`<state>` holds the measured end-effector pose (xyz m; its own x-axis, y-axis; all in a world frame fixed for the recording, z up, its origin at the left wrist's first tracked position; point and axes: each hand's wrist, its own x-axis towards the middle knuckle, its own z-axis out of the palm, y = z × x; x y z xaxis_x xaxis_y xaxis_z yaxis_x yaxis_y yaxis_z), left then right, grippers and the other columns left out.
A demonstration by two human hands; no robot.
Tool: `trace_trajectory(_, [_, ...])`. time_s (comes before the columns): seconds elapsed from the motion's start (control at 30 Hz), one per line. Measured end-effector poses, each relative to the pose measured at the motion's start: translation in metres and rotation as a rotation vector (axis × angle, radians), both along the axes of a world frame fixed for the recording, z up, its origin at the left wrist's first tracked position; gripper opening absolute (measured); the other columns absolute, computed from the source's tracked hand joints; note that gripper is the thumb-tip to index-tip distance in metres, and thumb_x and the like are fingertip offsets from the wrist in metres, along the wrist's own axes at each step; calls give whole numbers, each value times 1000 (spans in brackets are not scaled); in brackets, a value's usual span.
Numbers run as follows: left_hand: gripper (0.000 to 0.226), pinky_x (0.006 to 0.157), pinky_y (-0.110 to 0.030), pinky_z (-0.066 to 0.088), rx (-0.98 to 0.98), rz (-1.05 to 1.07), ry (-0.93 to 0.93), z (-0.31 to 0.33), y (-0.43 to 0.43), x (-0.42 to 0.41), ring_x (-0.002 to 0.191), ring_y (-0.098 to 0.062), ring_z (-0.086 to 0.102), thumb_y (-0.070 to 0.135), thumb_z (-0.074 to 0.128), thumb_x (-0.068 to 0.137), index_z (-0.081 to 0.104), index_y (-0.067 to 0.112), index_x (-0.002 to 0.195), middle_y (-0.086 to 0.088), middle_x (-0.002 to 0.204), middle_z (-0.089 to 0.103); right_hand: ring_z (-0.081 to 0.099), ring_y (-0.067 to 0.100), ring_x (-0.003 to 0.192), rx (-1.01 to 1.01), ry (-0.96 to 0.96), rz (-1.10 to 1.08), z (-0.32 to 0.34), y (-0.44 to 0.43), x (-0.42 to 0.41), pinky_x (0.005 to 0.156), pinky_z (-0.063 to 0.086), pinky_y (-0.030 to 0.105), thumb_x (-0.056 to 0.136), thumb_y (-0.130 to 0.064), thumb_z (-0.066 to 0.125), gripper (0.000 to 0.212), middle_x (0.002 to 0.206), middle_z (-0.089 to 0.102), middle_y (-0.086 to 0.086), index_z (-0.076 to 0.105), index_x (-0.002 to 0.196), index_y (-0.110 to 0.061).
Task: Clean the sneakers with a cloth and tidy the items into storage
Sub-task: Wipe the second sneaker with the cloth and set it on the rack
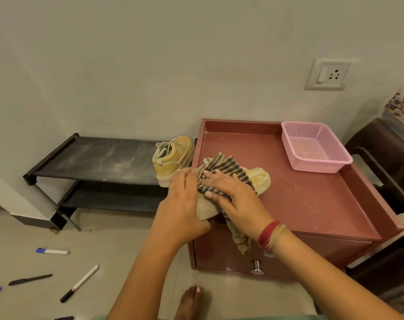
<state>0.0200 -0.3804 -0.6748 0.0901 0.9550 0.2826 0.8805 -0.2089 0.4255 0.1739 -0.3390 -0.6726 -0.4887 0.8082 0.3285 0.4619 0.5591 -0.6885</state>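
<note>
Head view. Hazard: the sneaker (pixel 260 180) lies at the front-left corner of the worktop (pixel 300 199) with one end overhanging the front edge, so a hard wipe could push it off. The left grip (pixel 182 204) is closed around that overhanging end. The right grip (pixel 233 195) presses the striped cloth (pixel 228 168) onto the upper, fingers extended (the hanging cloth tail may snag). Appearance: tan-yellow upper, pale sole, apparently dusty.

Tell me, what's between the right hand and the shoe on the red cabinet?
The checked cloth, pressed onto the sneaker by the right hand, seen in the head view.
</note>
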Motion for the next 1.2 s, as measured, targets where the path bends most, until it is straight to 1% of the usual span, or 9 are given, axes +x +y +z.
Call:
trace_trajectory(0.1, [99, 86, -36, 53, 32, 62, 33, -6, 2, 12, 138, -26, 26, 31, 76, 60, 24, 20, 143, 1, 140, 26, 34, 5, 135, -7, 33, -28, -2, 3, 2, 117, 12, 36, 95, -26, 52, 29, 132, 46, -21, 60, 122, -29])
trace_trajectory(0.27, [95, 71, -25, 47, 52, 97, 92, -3, 5, 13, 122, -17, 36, 40, 80, 57, 31, 24, 137, 3, 130, 32, 54, 13, 110, 45, -1, -279, -2, 23, 24, 103, 37, 46, 94, -26, 52, 24, 114, 63, -9, 64, 115, -25])
trace_trajectory(0.47, [91, 75, -36, 54, 48, 67, 11, -4, 8, 8, 117, -17, 43, 39, 78, 59, 36, 22, 138, 3, 126, 39, 25, 5, 138, 138, -111, 79, -16, 0, 17, 117, 12, 26, 94, -35, 42, 37, 139, 38, -21, 56, 128, -27])
trace_trajectory(0.6, [96, 74, -31, 51, 49, 70, 32, -2, 10, 5, 117, -16, 44, 40, 79, 57, 34, 22, 139, 4, 129, 39, 24, 5, 136, 48, -26, -101, -11, 5, 19, 119, 12, 41, 91, -35, 43, 38, 139, 43, -16, 56, 126, -31])
trace_trajectory(0.73, [94, 75, -30, 50, 36, 55, 5, -2, 10, 5, 116, -15, 45, 42, 77, 58, 35, 23, 140, 5, 129, 40, 21, 3, 139, 149, -156, 61, -19, 0, 21, 117, -2, 36, 93, -38, 39, 35, 138, 35, -28, 55, 125, -38])
trace_trajectory(0.83, [98, 73, -28, 48, 24, 66, 25, 0, 11, 4, 114, -15, 45, 42, 79, 56, 32, 25, 140, 6, 129, 39, 27, 7, 138, 74, -76, -156, -15, 13, 34, 118, 6, 49, 91, -36, 43, 34, 137, 44, -22, 55, 123, -39])
trace_trajectory(0.97, [96, 73, -28, 49, 42, 54, 34, 0, 10, 4, 115, -14, 45, 42, 78, 56, 34, 25, 139, 7, 127, 40, 28, 6, 137, 118, -120, 33, -18, 4, 32, 118, 8, 32, 92, -40, 42, 36, 137, 42, -21, 57, 124, -34])
trace_trajectory(1.1, [95, 71, -30, 50, 44, 58, 28, 0, 11, 4, 113, -14, 45, 41, 79, 55, 34, 25, 138, 7, 127, 40, 29, 11, 138, 106, -129, -178, -22, 15, 49, 118, 10, 36, 91, -38, 41, 37, 134, 41, -23, 57, 124, -33])
trace_trajectory(1.2, [96, 70, -30, 50, 52, 54, 36, 0, 12, 4, 112, -14, 47, 42, 79, 55, 35, 25, 138, 7, 126, 41, 31, 11, 135, 175, -135, -105, -23, 6, 43, 117, 14, 32, 92, -33, 43, 37, 134, 46, -15, 59, 124, -24])
